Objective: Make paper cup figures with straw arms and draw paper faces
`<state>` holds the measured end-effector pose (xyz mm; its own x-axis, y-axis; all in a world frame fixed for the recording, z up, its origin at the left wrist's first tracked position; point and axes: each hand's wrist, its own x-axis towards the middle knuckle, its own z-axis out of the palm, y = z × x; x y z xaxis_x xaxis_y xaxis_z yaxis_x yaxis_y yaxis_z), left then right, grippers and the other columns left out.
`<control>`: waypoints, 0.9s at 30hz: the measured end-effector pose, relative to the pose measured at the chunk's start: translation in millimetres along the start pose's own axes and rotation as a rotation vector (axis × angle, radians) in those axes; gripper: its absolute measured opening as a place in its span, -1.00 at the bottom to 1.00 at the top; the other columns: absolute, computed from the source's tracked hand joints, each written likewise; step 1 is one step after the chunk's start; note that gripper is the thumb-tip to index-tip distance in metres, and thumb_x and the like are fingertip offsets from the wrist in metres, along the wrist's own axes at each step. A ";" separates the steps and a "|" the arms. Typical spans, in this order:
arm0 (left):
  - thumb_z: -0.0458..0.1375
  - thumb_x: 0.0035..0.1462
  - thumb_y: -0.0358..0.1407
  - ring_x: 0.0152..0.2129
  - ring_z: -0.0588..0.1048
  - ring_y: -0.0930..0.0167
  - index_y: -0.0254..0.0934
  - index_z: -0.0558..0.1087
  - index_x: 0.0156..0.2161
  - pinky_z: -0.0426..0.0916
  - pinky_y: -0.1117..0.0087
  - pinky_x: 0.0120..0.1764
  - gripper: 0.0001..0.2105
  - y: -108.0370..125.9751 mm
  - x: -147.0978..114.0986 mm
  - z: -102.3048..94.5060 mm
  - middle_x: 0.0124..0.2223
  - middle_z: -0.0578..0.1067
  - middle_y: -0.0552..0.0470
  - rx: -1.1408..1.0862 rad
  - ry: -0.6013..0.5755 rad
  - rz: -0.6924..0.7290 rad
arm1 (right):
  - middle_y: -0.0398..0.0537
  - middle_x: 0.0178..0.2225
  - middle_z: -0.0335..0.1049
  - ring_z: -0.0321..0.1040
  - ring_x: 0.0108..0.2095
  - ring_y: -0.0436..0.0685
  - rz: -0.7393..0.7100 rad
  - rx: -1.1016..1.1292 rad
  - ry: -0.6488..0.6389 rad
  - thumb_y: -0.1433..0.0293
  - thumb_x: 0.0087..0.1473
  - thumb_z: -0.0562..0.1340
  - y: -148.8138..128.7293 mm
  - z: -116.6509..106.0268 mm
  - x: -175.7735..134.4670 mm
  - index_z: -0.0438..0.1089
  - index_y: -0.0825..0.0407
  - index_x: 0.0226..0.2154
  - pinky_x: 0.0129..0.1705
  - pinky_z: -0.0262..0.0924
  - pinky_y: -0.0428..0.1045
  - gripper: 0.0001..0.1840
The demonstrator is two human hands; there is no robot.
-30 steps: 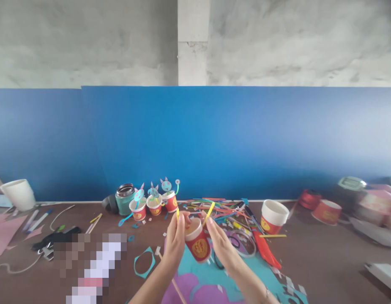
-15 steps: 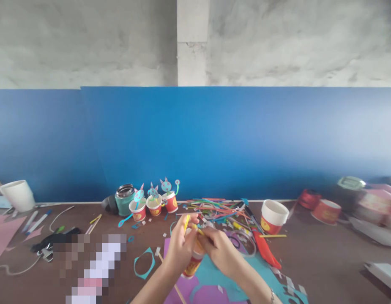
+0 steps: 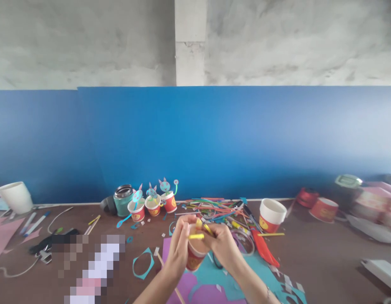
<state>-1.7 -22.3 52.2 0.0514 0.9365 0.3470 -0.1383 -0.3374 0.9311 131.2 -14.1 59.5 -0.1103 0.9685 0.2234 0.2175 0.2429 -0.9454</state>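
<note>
A red and white paper cup [image 3: 195,258] is held above the coloured paper, its mouth tilted toward me. My left hand [image 3: 180,242] wraps around its left side, fingers curled over the far rim. A bent yellow straw [image 3: 195,236] shows across the cup's mouth, one piece lying level and others angled behind it. My right hand [image 3: 221,242] pinches the straw's right part at the rim. Its fingertips partly hide the straw, so I cannot tell whether it is one piece. Below lie a purple sheet [image 3: 185,285] and a teal sheet [image 3: 214,274] with cut-outs.
Behind on the left stand decorated cups [image 3: 153,206] with cat-like paper faces, beside a teal flask [image 3: 123,202]. Several coloured straws [image 3: 214,207] lie in a pile at the back. To the right are a white-rimmed cup [image 3: 272,215] and a red-orange object [image 3: 264,249].
The yellow straw piece near my left hand has swung from upright to level across the cup's mouth. The cup has tilted up and become more visible between my hands.
</note>
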 end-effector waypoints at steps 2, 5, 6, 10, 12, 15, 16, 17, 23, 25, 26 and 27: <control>-0.06 0.21 -0.03 -0.31 0.43 0.33 -0.24 0.40 -0.31 0.29 0.36 -0.18 -0.65 -1.0 3.2 -0.9 -0.32 0.46 0.01 0.051 0.073 0.040 | -0.23 -0.63 -0.05 -0.15 -0.56 -0.06 0.007 0.029 0.001 0.19 -0.06 0.22 -1.5 1.8 -0.8 0.26 0.09 -0.67 -0.55 -0.21 -0.11 -0.65; -0.07 0.21 -0.02 -0.38 0.39 0.36 -0.24 0.36 -0.46 0.26 0.39 -0.23 -0.62 -3.7 6.0 -3.4 -0.41 0.40 0.03 0.057 0.135 0.187 | -0.23 -0.65 -0.04 -0.15 -0.58 -0.06 0.015 0.068 0.021 0.11 -0.08 0.24 -2.8 3.9 -1.5 0.30 0.09 -0.67 -0.57 -0.20 -0.11 -0.59; -0.08 0.21 -0.02 -0.38 0.37 0.36 -0.24 0.34 -0.50 0.25 0.39 -0.24 -0.60 -4.4 6.4 -4.4 -0.43 0.37 0.03 0.051 0.120 0.231 | -0.23 -0.66 -0.03 -0.15 -0.59 -0.07 0.017 0.093 0.024 0.09 -0.09 0.25 -3.1 4.1 -1.6 0.31 0.09 -0.66 -0.57 -0.20 -0.11 -0.58; -0.05 0.18 0.01 -0.49 0.29 0.42 -0.25 0.24 -0.58 0.21 0.43 -0.36 -0.56 -5.3 7.8 -6.3 -0.51 0.26 0.08 -0.001 0.034 0.250 | -0.21 -0.66 0.09 -0.06 -0.61 -0.07 0.022 0.173 0.007 0.05 -0.10 0.27 -5.1 3.9 -2.7 0.38 0.12 -0.62 -0.58 -0.12 -0.13 -0.56; 0.04 0.12 0.01 -0.55 0.23 0.47 -0.26 0.22 -0.58 0.17 0.47 -0.44 -0.58 -4.4 9.4 -4.8 -0.53 0.23 0.13 -0.058 0.055 0.116 | -0.17 -0.64 0.18 0.02 -0.59 -0.06 0.009 0.181 0.010 0.08 -0.08 0.27 -6.4 4.5 -3.9 0.41 0.14 -0.61 -0.55 -0.06 -0.13 -0.57; 0.15 0.00 0.06 -0.65 0.16 0.53 -0.25 0.18 -0.58 0.10 0.51 -0.54 -0.56 -1.6 12.8 -0.9 -0.60 0.18 0.20 -0.219 0.129 -0.153 | -0.13 -0.60 0.30 0.14 -0.56 -0.01 -0.005 0.204 0.014 0.11 -0.05 0.26 -7.4 6.6 -5.6 0.48 0.14 -0.54 -0.50 0.04 -0.12 -0.61; 0.16 -0.04 0.09 -0.67 0.14 0.55 -0.25 0.16 -0.59 0.09 0.52 -0.56 -0.54 -0.5 14.0 0.3 -0.63 0.17 0.21 -0.272 0.151 -0.216 | -0.11 -0.58 0.33 0.17 -0.55 0.00 -0.007 0.217 0.008 0.12 -0.04 0.26 -7.4 7.2 -6.1 0.50 0.13 -0.51 -0.48 0.06 -0.11 -0.62; 0.16 -0.06 0.11 -0.69 0.13 0.56 -0.24 0.14 -0.60 0.07 0.53 -0.57 -0.52 0.4 15.0 1.1 -0.65 0.16 0.22 -0.307 0.170 -0.257 | -0.10 -0.57 0.35 0.18 -0.54 0.01 -0.010 0.226 0.000 0.12 -0.03 0.25 -7.4 7.6 -6.5 0.51 0.13 -0.48 -0.47 0.08 -0.10 -0.62; 0.09 0.01 0.10 -0.69 0.14 0.54 -0.24 0.13 -0.63 0.06 0.53 -0.59 -0.52 0.4 18.5 -4.5 -0.67 0.15 0.22 -0.011 0.170 -0.216 | -0.11 -0.59 0.32 0.12 -0.55 -0.01 -0.032 0.131 0.008 0.12 -0.01 0.23 -6.7 7.3 -7.3 0.51 0.13 -0.49 -0.50 0.03 -0.11 -0.61; 0.07 0.08 0.02 -0.64 0.21 0.51 -0.26 0.21 -0.60 0.10 0.52 -0.55 -0.58 0.2 19.5 -8.5 -0.63 0.22 0.18 0.206 0.124 -0.079 | -0.14 -0.60 0.28 0.09 -0.55 -0.02 -0.042 0.098 0.005 0.13 -0.01 0.23 -4.9 6.7 -5.9 0.49 0.13 -0.52 -0.49 0.01 -0.12 -0.62; 0.07 0.11 -0.03 -0.60 0.27 0.49 -0.28 0.27 -0.57 0.14 0.51 -0.51 -0.63 0.7 20.0 -10.3 -0.59 0.28 0.15 0.288 0.093 -0.014 | -0.14 -0.59 0.27 0.09 -0.55 -0.02 -0.041 0.095 0.003 0.14 -0.02 0.23 -3.6 6.3 -4.9 0.48 0.13 -0.52 -0.49 0.00 -0.12 -0.63; 0.06 0.13 -0.08 -0.54 0.32 0.46 -0.28 0.33 -0.51 0.18 0.50 -0.46 -0.68 1.7 20.4 -11.8 -0.53 0.35 0.11 0.341 0.060 0.037 | -0.15 -0.59 0.26 0.08 -0.55 -0.02 -0.033 0.098 0.002 0.15 -0.03 0.24 -2.2 5.8 -3.8 0.47 0.13 -0.53 -0.49 0.00 -0.12 -0.64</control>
<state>-12.6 -2.6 59.5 -0.0076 0.9234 0.3838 0.2002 -0.3746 0.9053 125.5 -18.6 59.3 -0.1137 0.9603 0.2549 0.1178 0.2678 -0.9563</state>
